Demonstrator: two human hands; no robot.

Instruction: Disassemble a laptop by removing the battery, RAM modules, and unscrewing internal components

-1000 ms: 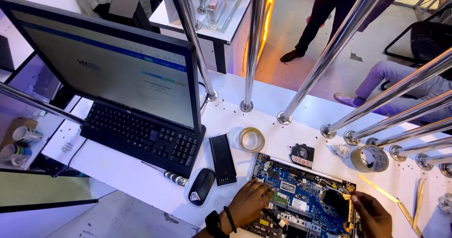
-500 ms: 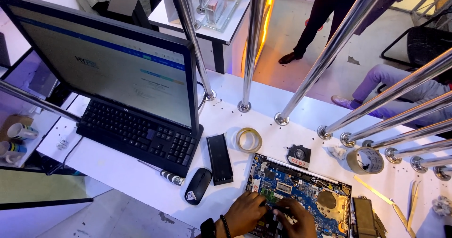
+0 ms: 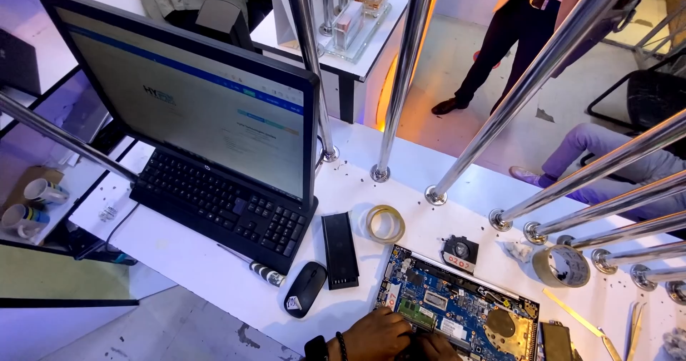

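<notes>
Both hands are pressing on the near edge of the opened laptop board [image 3: 457, 311], the left hand [image 3: 375, 334] with fingers curled flat on it, the right hand [image 3: 437, 347] just beside; whether either grip is pinching anything I cannot tell. The board's long axis is running rightward and slightly toward the person, with a mouse [image 3: 304, 289] lying left of the board and a tape ring [image 3: 385, 223] lying beyond it on the desk [image 3: 200, 261].

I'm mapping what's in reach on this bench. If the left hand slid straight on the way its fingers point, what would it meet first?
Probably the green memory module on the opened laptop's blue circuit board; the left hand already rests at its edge, though depth is unclear.
</notes>
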